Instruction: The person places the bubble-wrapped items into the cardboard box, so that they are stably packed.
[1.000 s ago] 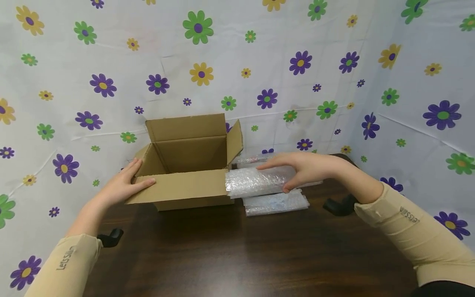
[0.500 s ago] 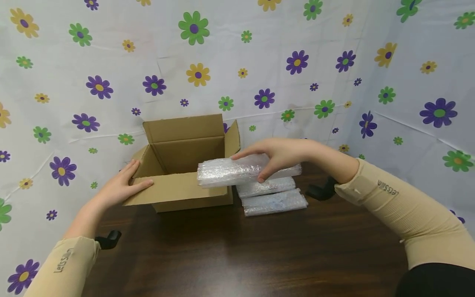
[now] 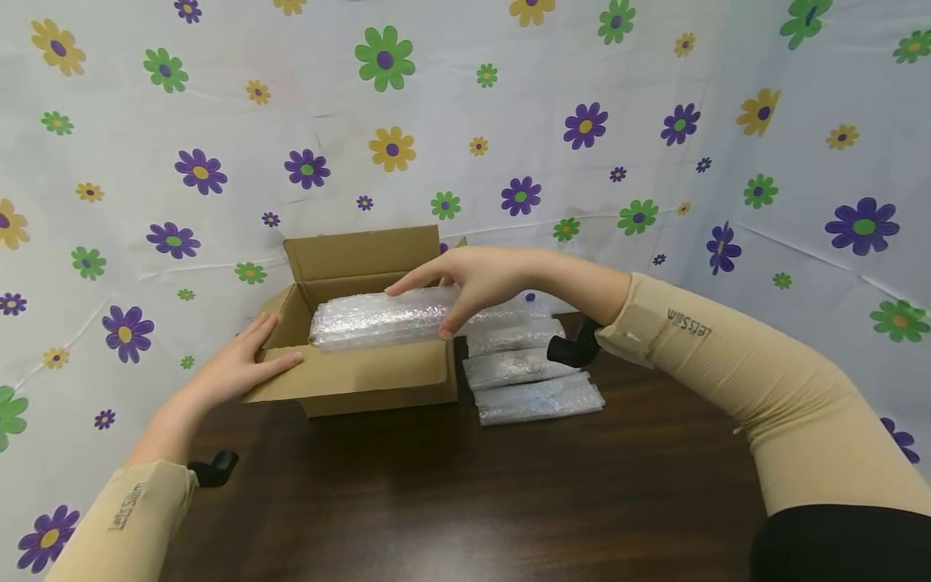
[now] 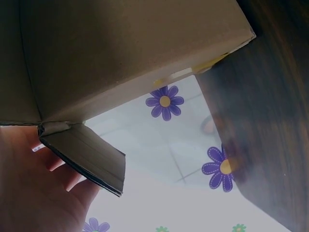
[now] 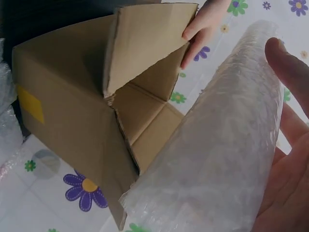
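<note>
My right hand (image 3: 483,279) grips a bubble-wrapped bundle (image 3: 385,317) from above, thumb on the near side and fingers on the far side. The long, flat, shiny bundle is above the open top of the cardboard box (image 3: 385,402); in the right wrist view, the bundle (image 5: 212,140) slants beside the box's raised flap. At the box's left front corner my left hand (image 3: 236,364) holds the flaps, its thumb on the front flap and its fingers at the left one. The left wrist view has the fingers partly hidden behind a flap (image 4: 89,157).
Several more bubble-wrapped bundles (image 3: 538,400) lie in a row on the dark wooden table (image 3: 465,493), right of the box. A flower-patterned sheet (image 3: 436,105) hangs behind the table and along the right. The box's back flap (image 3: 364,255) stands up.
My right hand has lifted the bubble-wrapped bundle from the row beside the box and carried it left over the box opening. My left hand has stayed at the box corner.
</note>
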Demonstrator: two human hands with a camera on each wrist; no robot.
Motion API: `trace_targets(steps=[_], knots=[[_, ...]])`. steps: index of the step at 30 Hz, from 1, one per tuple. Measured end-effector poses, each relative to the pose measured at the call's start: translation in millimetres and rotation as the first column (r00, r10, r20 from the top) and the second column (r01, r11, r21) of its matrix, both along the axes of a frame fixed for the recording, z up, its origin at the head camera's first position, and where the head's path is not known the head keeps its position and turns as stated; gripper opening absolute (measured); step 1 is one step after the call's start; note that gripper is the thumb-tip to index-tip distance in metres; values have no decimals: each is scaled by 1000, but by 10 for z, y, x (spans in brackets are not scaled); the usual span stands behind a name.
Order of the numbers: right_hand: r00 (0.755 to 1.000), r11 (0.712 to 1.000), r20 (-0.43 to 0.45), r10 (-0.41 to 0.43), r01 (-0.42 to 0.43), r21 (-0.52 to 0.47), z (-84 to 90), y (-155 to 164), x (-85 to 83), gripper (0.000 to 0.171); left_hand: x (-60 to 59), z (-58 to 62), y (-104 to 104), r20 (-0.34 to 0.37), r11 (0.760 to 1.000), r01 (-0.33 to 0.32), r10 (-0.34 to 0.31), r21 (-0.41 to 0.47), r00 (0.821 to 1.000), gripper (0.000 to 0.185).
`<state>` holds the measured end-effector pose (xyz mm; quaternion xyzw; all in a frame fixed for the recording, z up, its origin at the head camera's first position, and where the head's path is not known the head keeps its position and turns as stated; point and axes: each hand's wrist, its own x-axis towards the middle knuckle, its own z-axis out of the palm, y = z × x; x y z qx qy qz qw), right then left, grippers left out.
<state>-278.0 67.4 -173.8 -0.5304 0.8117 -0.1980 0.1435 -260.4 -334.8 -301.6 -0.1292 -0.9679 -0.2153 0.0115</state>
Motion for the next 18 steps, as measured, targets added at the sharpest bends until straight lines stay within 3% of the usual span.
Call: trace_targets(steps=[8, 18], knots=[[999, 999, 41, 32, -31, -14, 10, -357, -184, 69, -6, -21, 2, 2, 1000, -3, 3, -5, 1000, 95], [999, 998, 35, -34, 31, 62, 6, -659, -375, 71, -19, -15, -3, -2, 999, 9, -9, 33, 1000, 95]])
